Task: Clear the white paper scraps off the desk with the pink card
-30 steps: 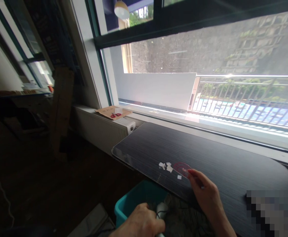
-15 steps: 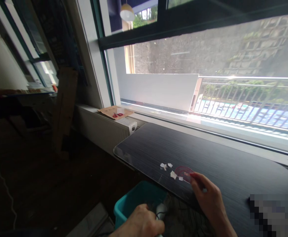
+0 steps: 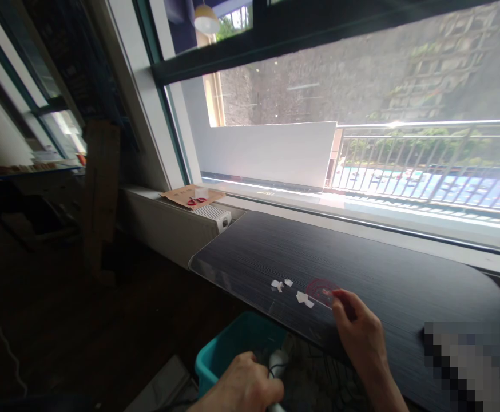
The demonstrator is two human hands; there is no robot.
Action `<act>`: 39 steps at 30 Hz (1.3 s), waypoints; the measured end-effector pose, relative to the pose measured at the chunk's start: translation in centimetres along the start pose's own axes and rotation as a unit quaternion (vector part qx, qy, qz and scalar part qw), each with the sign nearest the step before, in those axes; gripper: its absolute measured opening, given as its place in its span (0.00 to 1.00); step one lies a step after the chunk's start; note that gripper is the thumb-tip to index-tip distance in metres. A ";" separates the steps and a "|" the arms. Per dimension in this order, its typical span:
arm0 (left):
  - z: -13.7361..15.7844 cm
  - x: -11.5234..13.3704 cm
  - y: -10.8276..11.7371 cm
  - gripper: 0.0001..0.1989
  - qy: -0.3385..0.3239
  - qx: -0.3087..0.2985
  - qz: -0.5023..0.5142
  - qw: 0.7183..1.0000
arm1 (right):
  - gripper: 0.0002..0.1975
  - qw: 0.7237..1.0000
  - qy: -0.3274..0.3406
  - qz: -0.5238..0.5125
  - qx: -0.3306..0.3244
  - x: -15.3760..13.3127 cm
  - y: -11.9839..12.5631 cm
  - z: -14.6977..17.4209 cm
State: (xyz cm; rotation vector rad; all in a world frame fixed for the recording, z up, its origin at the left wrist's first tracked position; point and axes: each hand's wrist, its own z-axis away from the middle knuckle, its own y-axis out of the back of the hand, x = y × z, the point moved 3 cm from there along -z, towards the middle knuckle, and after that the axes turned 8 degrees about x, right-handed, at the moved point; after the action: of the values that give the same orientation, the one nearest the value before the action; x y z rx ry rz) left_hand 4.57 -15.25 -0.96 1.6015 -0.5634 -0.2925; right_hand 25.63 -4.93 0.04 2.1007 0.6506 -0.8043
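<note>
On the dark table, my right hand (image 3: 359, 320) pinches the right end of a clear, reddish protractor (image 3: 318, 290) between thumb and fingertips. Its straight edge faces the near side of the table, touching or almost touching white paper scraps (image 3: 302, 297). More small white scraps (image 3: 277, 285) lie a little to the left. My left hand (image 3: 245, 382) is closed at the near side of a teal bin (image 3: 219, 346), below the table edge. A white object with a dark cord (image 3: 278, 364) shows beside its fingers; I cannot tell whether the hand grips that or the bin's rim.
The dark tabletop (image 3: 361, 257) runs along the window. Red-handled scissors (image 3: 196, 201) lie on brown paper (image 3: 175, 195) on the ledge at the left, above a radiator (image 3: 219, 216). A blurred-out object (image 3: 477, 360) sits at the right. Cables hang under the table.
The protractor and my right hand have shifted slightly relative to the scraps, and the nearer scraps now lie closer together. My left hand stays by the bin. The view has turned slightly.
</note>
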 end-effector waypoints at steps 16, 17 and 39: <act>-0.3 -0.8 -0.9 0.11 -0.042 -0.029 0.023 0.998 | 0.15 0.999 0.018 -0.026 -0.036 0.3 -0.5 0.2; -0.3 -0.8 -0.8 0.10 -0.043 -0.032 0.027 0.998 | 0.14 0.999 0.014 -0.020 -0.036 0.3 -0.4 0.2; -0.7 -3.1 1.7 0.09 0.075 -0.067 0.097 0.990 | 0.12 0.991 -0.001 -0.044 -0.126 -0.2 -0.3 0.3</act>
State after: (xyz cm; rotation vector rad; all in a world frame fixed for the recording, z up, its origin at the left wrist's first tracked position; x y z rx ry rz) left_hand 2.04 -13.07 0.34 1.4136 -0.5663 -0.0619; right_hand 25.19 -5.01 -0.06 1.8537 0.8054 -0.7317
